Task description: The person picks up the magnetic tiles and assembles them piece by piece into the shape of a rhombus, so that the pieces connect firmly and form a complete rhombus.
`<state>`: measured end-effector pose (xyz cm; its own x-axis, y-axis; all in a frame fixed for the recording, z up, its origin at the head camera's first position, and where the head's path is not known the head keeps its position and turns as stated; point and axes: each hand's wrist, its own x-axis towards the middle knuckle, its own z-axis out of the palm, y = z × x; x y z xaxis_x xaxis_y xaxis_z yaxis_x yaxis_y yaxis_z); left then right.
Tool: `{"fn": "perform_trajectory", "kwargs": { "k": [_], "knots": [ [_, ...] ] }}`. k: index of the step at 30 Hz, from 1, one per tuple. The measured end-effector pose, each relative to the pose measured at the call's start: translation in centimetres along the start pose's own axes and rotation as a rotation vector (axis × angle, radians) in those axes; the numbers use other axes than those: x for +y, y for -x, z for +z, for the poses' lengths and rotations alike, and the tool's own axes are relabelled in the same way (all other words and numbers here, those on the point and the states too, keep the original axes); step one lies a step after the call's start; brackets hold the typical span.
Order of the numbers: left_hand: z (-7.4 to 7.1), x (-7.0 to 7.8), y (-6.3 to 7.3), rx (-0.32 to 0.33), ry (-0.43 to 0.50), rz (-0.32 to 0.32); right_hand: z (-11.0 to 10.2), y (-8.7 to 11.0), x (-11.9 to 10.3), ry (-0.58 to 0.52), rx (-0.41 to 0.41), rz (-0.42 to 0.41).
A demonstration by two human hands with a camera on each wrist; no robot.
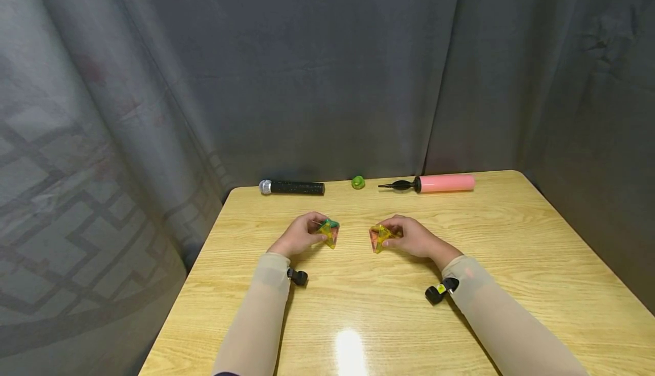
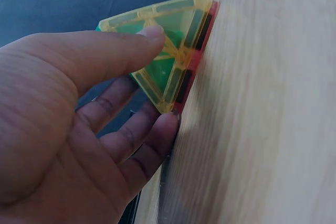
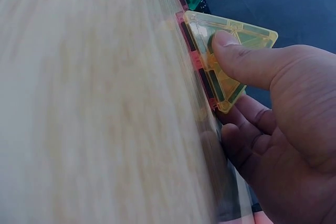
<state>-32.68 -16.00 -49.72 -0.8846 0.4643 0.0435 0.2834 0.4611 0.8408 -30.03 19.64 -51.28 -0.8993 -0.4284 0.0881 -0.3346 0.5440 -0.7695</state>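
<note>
My left hand [image 1: 301, 235] pinches a small built piece of translucent magnetic tiles [image 1: 329, 235]. In the left wrist view its yellow triangular tile [image 2: 181, 24] lies under the thumb, a green tile shows through behind, and a red tile edge [image 2: 195, 56] faces the tabletop. To the right, across a gap, my right hand [image 1: 413, 237] pinches a second piece of magnetic tiles [image 1: 379, 239]. The right wrist view shows the thumb on its yellow triangular tile [image 3: 252, 32], with a red tile edge [image 3: 195, 59] along the table side. Fingers partly hide the far sides of both pieces.
Along the back edge of the wooden table [image 1: 353, 290] lie a black microphone [image 1: 297, 188], a small green object [image 1: 358, 182] and a pink hand pump [image 1: 445, 183] with a black nozzle. Grey curtains [image 1: 317, 80] hang behind and at both sides.
</note>
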Motion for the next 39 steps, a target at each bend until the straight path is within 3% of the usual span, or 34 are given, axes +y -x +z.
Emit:
{"fn": "perform_trajectory", "kwargs": {
  "k": [9,26,39],
  "knots": [
    [0.9,0.6,-0.1,-0.033,-0.026,-0.032,-0.4,0.2,0.0,0.004,0.015,0.016],
    [2.7,1.8,-0.6,-0.080,-0.038,-0.035,-0.8,0.1,0.3,-0.006,0.023,0.024],
    [3.9,2.0,-0.8,-0.061,-0.075,-0.019,-0.7,0.1,0.1,0.001,0.016,0.012]
  ]
}}
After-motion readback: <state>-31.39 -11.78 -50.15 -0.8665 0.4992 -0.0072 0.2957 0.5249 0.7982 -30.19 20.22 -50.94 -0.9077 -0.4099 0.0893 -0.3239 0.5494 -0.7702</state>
